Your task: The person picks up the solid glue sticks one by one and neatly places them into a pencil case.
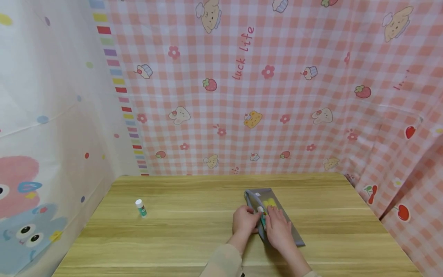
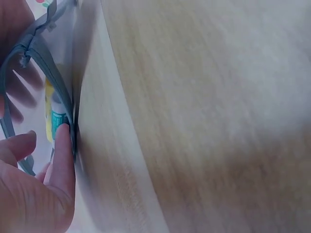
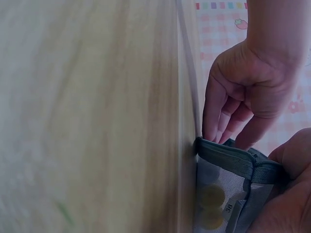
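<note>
A grey mesh zip pouch (image 1: 286, 221) lies on the table with its mouth spread apart on the left side. Inside it a green glue stick with a white cap (image 2: 59, 114) lies beside yellow rounded items (image 3: 212, 206), whose kind I cannot tell. My left hand (image 1: 245, 221) reaches into the mouth; its extended index finger touches the glue stick's end, and the thumb stands apart from it. On the pouch's top side, my right hand (image 1: 278, 227) holds the upper layer near the zip edge. A second glue stick (image 1: 141, 208) stands upright away to the left.
The wood-grain table (image 1: 187, 234) extends on both sides of the pouch. A pink checked curtain (image 1: 228, 96) hangs behind its far edge. A white patterned curtain (image 1: 76, 134) hangs at the left, with more printed cloth (image 1: 408, 169) at the right.
</note>
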### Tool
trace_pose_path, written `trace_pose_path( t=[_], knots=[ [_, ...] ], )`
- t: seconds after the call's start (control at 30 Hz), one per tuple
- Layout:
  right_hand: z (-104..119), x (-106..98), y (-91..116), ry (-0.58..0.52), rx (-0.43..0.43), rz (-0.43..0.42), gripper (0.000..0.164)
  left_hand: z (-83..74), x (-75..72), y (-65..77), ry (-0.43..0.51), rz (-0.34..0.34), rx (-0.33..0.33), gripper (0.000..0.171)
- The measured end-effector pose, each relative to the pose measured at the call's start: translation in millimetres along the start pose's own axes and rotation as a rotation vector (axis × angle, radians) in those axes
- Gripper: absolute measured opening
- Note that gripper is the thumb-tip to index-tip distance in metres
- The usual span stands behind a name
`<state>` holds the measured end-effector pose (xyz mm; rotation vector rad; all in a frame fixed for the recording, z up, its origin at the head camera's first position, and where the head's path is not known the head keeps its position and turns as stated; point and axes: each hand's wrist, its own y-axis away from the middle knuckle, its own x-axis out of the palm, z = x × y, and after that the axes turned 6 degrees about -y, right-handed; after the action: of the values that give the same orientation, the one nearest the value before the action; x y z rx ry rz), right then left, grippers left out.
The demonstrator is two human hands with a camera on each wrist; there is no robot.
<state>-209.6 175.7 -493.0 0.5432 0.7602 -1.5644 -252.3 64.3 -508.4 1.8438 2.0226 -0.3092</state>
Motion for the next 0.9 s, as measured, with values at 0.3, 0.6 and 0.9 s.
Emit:
trace_pose_path(
  t=[0.3,0.6,0.9],
  knots=[
    [-0.7,-2.3,-0.4,0.001,0.012,0.012,0.041,-1.9,-3.6,2.7,0.105,0.0,0.076,0.024],
    [0.2,-1.8,-1.0,0.003,0.009,0.004,0.041,-4.4,-14.7,9.6,0.198,-0.023,0.143,0.022],
    [0.2,-1.7,-0.9,0.008,0.01,0.006,0.04,-0.8,-25.5,13.4,0.259,-0.024,0.15,0.027]
  ],
)
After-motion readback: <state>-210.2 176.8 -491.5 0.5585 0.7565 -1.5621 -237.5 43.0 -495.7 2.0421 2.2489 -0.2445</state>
